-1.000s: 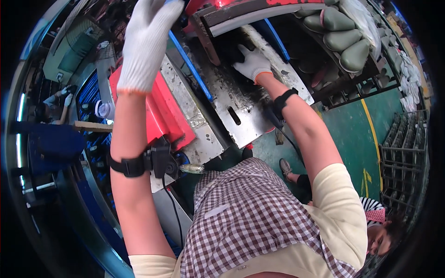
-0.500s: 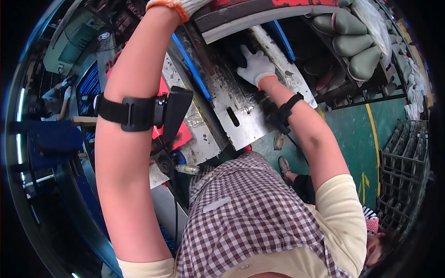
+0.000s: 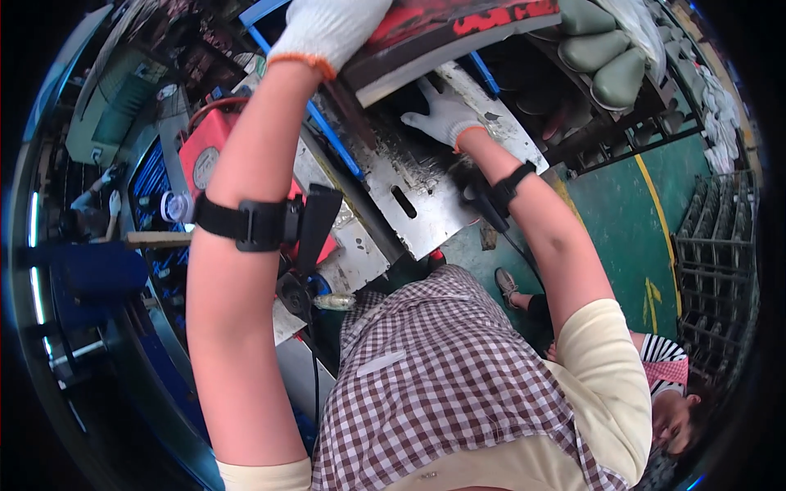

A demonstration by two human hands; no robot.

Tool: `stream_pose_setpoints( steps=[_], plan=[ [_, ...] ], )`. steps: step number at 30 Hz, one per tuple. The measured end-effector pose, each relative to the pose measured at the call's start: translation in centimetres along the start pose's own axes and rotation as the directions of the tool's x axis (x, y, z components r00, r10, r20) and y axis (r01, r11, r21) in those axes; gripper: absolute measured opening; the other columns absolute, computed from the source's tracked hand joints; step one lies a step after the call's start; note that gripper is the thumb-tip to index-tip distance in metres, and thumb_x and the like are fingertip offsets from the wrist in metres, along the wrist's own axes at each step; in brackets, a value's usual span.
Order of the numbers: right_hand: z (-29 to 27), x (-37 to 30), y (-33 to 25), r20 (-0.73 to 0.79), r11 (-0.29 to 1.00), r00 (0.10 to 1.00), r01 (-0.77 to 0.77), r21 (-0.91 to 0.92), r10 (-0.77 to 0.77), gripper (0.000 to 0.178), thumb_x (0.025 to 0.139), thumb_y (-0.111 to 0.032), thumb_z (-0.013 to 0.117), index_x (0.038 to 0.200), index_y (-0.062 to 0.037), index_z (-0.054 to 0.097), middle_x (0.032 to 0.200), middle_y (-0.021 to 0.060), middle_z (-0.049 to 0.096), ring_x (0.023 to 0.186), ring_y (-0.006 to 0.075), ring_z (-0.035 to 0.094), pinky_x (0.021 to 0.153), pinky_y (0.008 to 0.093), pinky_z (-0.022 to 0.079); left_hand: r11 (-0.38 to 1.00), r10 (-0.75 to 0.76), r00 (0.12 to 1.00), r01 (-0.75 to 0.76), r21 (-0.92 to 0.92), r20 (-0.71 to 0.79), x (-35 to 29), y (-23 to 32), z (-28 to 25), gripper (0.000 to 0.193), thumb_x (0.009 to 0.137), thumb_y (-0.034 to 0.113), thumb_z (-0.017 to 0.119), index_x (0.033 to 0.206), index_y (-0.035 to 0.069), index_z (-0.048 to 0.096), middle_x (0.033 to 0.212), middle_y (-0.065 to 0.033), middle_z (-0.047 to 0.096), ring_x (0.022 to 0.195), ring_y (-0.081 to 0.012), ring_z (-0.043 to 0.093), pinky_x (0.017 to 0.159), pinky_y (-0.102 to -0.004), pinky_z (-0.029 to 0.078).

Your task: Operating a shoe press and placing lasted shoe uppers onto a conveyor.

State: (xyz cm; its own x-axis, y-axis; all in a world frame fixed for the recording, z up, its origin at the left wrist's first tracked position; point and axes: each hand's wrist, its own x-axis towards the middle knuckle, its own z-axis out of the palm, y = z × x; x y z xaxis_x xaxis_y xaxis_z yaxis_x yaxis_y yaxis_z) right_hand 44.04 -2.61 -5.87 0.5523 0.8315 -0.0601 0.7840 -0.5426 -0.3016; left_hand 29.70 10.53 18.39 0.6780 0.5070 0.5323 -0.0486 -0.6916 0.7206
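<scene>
My left hand (image 3: 334, 31), in a white knit glove with an orange cuff, is raised at the top against the side of a red and grey machine head (image 3: 458, 51). Its fingers run toward the upper edge and do not show. Under that head reaches my right hand (image 3: 446, 116), gloved alike. Two of its fingers stretch apart over a dark recess in a worn metal plate (image 3: 430, 217); I make out nothing held. The far end of the recess is hidden by the machine head. Blue rails (image 3: 336, 141) flank the plate.
Several grey-green boot-shaped forms (image 3: 620, 79) stand on a rack at the right. Farther right is a metal rack (image 3: 716, 270) beside a green floor. A red machine part (image 3: 214, 147) lies left of my left forearm. A person (image 3: 667, 385) is at the lower right, another at far left.
The view has shifted, and more of my left glove shows. The machine head appears lower and farther left. My right hand stays under it with its fingers apart. The person at lower right shows more.
</scene>
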Motion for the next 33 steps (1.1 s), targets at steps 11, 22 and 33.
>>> stream_pose_setpoints(
  steps=[11,22,33],
  plan=[
    [1.9,-21.6,9.4,-0.269,0.824,0.86,-0.257,0.504,0.433,0.043,0.097,-0.026,0.064,0.131,-0.0002,0.061,0.129,0.0225,0.062,0.116,0.0336,0.062,0.104,0.04,0.047,0.913,0.354,0.932,-0.327,0.244,-0.076,-9.1,-3.6,8.0,0.026,0.079,0.019,0.08,0.097,0.006,0.066,0.116,-0.0134,0.067,0.108,-0.0362,0.062,0.097,-0.0472,0.046],
    [2.4,-26.4,8.0,0.704,-0.548,0.708,-0.61,0.573,-0.053,0.042,0.104,-0.052,0.053,0.121,-0.0145,0.062,0.097,0.0092,0.072,0.068,0.0179,0.064,0.059,0.0304,0.05,0.873,0.385,0.911,-0.412,0.262,0.149,-17.4,-8.7,15.1,0.041,0.068,0.024,0.082,0.101,0.012,0.061,0.123,-0.0138,0.059,0.118,-0.0417,0.054,0.096,-0.0607,0.04],
    [-1.9,-21.2,15.5,0.464,-0.388,0.706,-0.282,0.877,0.536,0.038,0.105,-0.037,0.054,0.136,-0.0144,0.061,0.069,-0.0024,0.056,0.049,0.0133,0.051,0.042,0.0295,0.039,0.846,0.433,0.893,-0.45,0.284,0.124,-19.5,-9.7,16.1,0.052,0.065,0.03,0.081,0.109,0.014,0.056,0.129,-0.0117,0.057,0.121,-0.0368,0.055,0.095,-0.0569,0.042]
  ],
)
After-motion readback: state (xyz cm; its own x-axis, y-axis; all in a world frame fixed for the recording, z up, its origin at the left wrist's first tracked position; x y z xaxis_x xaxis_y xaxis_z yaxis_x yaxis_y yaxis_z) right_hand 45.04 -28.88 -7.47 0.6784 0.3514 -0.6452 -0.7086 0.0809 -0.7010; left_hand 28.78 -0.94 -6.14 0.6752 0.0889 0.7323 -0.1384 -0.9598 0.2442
